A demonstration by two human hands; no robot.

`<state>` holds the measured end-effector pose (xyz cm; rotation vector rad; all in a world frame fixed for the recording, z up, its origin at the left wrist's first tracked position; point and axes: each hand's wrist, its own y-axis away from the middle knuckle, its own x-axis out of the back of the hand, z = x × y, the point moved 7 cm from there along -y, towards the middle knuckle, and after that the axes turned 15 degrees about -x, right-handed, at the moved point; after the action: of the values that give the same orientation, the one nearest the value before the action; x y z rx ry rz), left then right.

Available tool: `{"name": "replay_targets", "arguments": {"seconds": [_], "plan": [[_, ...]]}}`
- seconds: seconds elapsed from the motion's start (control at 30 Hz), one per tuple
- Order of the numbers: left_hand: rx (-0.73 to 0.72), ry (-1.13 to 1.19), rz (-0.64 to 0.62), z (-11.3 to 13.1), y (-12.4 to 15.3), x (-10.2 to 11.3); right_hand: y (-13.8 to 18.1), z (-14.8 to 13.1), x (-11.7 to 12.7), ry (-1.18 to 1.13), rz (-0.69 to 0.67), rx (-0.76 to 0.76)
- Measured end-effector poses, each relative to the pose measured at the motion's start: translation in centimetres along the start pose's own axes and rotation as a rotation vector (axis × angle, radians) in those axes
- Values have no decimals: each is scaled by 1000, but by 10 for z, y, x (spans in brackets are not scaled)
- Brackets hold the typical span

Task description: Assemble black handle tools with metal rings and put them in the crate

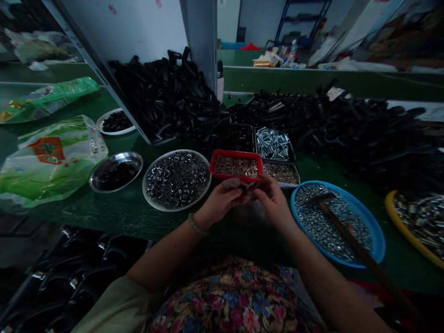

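Observation:
My left hand [225,196] and my right hand [272,196] meet in front of me, just this side of a red tray [212,172] of small copper-coloured pins. Between the closed fingers of both is a small dark part [248,186] with a lighter tip; its kind is too dim to make out. Behind the red tray, a black tray holds silvery screws [272,143]. Brownish small parts [280,172] fill another tray close to my right fingers. Left of my left hand, shiny curved metal clips [176,178] lie on a round white plate [148,198].
A hammer [342,226] lies across a blue basin [379,249] of small metal pieces, its handle reaching toward me. Black parts are heaped in a tilted bin [166,92] and along the right [347,125]. A steel bowl [138,162] and yellow basin [391,208] flank the work area.

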<state>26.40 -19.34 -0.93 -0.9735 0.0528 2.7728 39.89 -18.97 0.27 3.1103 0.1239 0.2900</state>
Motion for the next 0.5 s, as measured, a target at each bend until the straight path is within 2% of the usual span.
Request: {"name": "replay_targets", "arguments": {"seconds": [0.1, 0.13, 0.2, 0.27, 0.3, 0.37, 0.43, 0.5], "plan": [[159, 66, -27, -9, 24, -2, 8, 27, -11, -291, -122, -256], [166, 65, -16, -12, 28, -1, 12, 33, -13, -308, -108, -306], [111, -50, 25, -15, 31, 4, 20, 39, -11, -237, 20, -346], [-26, -346, 11, -10, 30, 11, 30, 37, -9, -84, 141, -306], [-97, -526, -31, -5, 30, 14, 34, 33, -13, -8, 148, -265], [-192, -850, -179, 8, 30, 20, 42, 30, -25, 68, 59, -206], [-232, -1119, -322, 24, 27, 35, 47, 35, -33, -26, -32, -248], [-279, -1413, -409, 47, 17, 58, 48, 44, -34, -218, -63, -336]]}}
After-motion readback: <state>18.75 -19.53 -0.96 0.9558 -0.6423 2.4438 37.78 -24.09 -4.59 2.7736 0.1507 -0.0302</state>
